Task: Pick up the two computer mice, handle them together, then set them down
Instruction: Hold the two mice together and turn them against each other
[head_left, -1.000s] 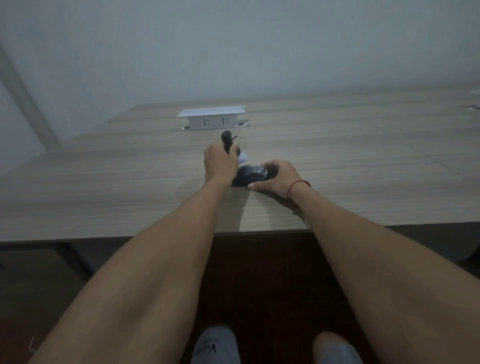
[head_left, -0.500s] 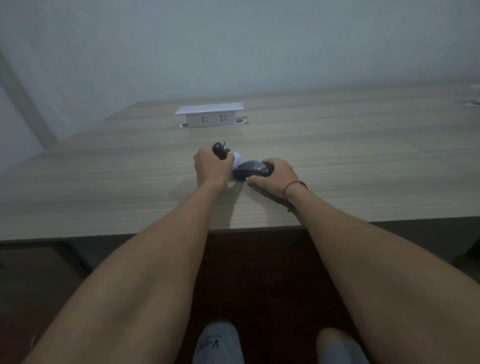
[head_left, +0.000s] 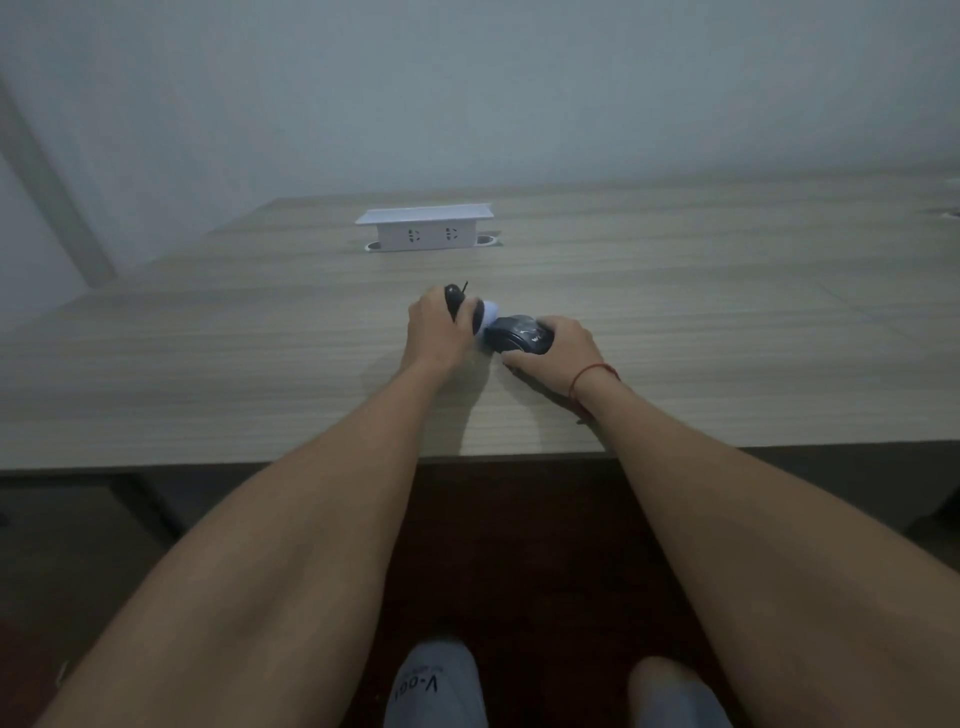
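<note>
My left hand is closed around a mouse with a black front and a pale rounded rear; its black nose sticks up past my fingers. My right hand, with a red string on the wrist, grips a dark mouse with pale lettering on its side, tilted just above the wooden table. The two mice meet end to end between my hands. My fingers hide much of both mice.
A white pop-up socket box with its lid raised stands farther back on the table. The table's front edge runs under my forearms. My two shoes show on the dark floor below.
Both hands have come down closer to the table, and the left mouse sits lower. The two mice have come together end to end.
</note>
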